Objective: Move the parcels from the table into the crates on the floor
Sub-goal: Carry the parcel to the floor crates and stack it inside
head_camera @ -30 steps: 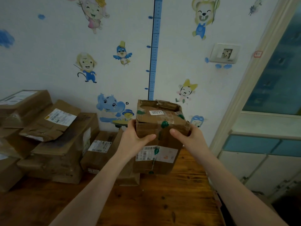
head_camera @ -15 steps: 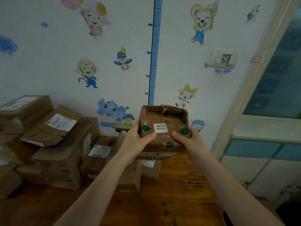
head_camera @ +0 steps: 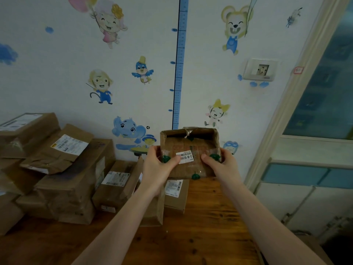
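Above wooden table [head_camera: 200, 236]: crumpled rectangular cardboard parcel [head_camera: 191, 148]; fingers of left hand [head_camera: 156, 166], right hand [head_camera: 224, 166] clamped on edges.

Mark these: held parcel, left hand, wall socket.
held parcel [head_camera: 193, 148], head view, labelled face.
left hand [head_camera: 156, 166], head view, back of hand.
wall socket [head_camera: 260, 70], head view, centre.

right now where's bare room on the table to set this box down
Bare table between the small labelled parcel and the right edge, below the held parcel; also the near strip before the parcel stack. Crowded: left side and back along the wall.
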Available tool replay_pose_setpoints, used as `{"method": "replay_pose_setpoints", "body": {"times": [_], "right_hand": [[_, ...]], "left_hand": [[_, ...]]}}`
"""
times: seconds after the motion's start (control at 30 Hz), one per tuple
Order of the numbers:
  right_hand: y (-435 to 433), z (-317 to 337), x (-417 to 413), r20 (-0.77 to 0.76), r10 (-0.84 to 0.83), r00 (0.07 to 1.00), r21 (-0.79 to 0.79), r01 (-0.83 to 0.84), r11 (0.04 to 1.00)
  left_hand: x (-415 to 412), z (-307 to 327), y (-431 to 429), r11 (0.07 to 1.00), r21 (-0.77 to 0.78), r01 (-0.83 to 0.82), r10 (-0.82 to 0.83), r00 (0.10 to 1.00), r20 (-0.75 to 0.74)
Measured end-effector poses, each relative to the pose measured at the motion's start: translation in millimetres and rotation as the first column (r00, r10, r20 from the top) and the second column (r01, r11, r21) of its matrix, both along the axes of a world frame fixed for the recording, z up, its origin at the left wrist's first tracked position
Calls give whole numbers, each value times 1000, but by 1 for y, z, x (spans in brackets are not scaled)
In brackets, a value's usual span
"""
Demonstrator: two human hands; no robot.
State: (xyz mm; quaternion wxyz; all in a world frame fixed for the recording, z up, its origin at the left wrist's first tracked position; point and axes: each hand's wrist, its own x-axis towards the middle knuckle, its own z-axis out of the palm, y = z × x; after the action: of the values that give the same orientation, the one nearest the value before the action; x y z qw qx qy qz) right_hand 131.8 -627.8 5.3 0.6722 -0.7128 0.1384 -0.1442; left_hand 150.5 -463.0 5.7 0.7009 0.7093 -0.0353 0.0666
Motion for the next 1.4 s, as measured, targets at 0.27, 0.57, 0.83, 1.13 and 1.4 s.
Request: {"method": "replay_pose_setpoints", "body": {"times": [0.27, 0.57, 0.83, 1.13, 1.4], "right_hand": [[4, -6, 1, 20, -5, 1000, -4, 5, 1000], [-1, -4, 8, -66, 23, 998, -70, -28, 997], [-5, -5, 10, -87, 34, 996, -138, -46, 989], [-8, -9, 6, -50, 6, 999, -219, -16, 976], [-7, -6, 5, -31, 40, 999, -274, -47, 961]], "left_hand": [[6, -5, 2, 997, 67, -42, 44, 999, -27], [10, -5, 6, 991, 130, -8, 5, 1000, 26], [12, -1, 5, 984, 178, -7, 18, 998, -58], [14, 1, 3, 957, 291, 17, -29, 999, 38], [11, -2, 3, 940, 342, -3, -47, 989, 138]]}}
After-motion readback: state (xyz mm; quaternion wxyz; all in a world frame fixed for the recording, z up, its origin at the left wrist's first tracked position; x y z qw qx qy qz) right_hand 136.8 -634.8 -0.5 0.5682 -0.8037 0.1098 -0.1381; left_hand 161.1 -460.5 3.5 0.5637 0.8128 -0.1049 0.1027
